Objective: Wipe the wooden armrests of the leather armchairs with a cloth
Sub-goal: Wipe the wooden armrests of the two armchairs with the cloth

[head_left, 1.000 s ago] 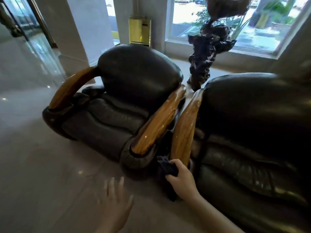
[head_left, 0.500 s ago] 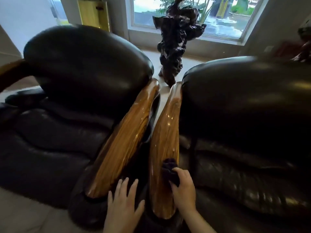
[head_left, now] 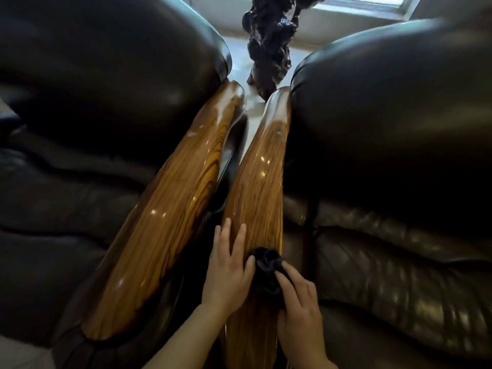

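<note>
Now both hands sit on the near end of the right wooden armrest [head_left: 255, 198], which belongs to the right leather armchair [head_left: 386, 129]. With its forearm reaching in from the bottom edge, the left hand [head_left: 226, 272] lies palm down and flat, fingers [head_left: 226, 230] stretched forward along the grain and holding nothing, its thumb touching the dark cloth [head_left: 266, 267]. That cloth is bunched on the armrest's top surface, between the two hands. Over the cloth's near right side the right hand [head_left: 298, 312] is curled, fingertips pressing into the fabric and gripping it. Just beside this armrest, across a narrow gap, runs the left wooden armrest [head_left: 165, 217] of the left leather armchair [head_left: 93, 89].
</note>
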{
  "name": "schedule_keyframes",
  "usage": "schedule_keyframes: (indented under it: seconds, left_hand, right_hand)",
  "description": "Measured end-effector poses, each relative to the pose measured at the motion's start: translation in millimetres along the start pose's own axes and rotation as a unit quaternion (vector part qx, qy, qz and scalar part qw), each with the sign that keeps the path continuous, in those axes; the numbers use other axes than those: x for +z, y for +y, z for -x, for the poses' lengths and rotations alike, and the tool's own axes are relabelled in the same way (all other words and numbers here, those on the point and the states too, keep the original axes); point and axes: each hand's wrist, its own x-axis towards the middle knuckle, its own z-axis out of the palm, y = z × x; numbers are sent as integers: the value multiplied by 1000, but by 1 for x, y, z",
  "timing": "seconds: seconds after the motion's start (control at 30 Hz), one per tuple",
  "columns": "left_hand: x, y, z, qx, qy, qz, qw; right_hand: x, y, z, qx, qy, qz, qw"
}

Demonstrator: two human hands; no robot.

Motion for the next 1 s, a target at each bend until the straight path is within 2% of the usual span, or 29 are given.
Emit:
schedule_keyframes:
  seconds: [0.13,0.2,0.43,0.6,0.83,1.0]
  left_hand:
    - [11,-6,-1,12,19,52,998]
    - [11,-8,0,12,29,68,997]
    - [12,-3,1,9,48,72,996]
    - [15,-7,1,15,53,55,997]
    - [15,-5,1,17,54,54,997]
    - [18,-7,3,-13,73,85,994]
  right_hand:
    - [0,-1,-7,67,-4,-86,994]
    - [-1,-6,-30,89,-5,-94,992]
    - [9,6,-14,-42,-65,-37,996]
    - [9,-2,-64,-20,-33,-43,998]
    - [-2,9,-23,-80,-106,-40,990]
    - [0,3,-79,-37,-60,-30,997]
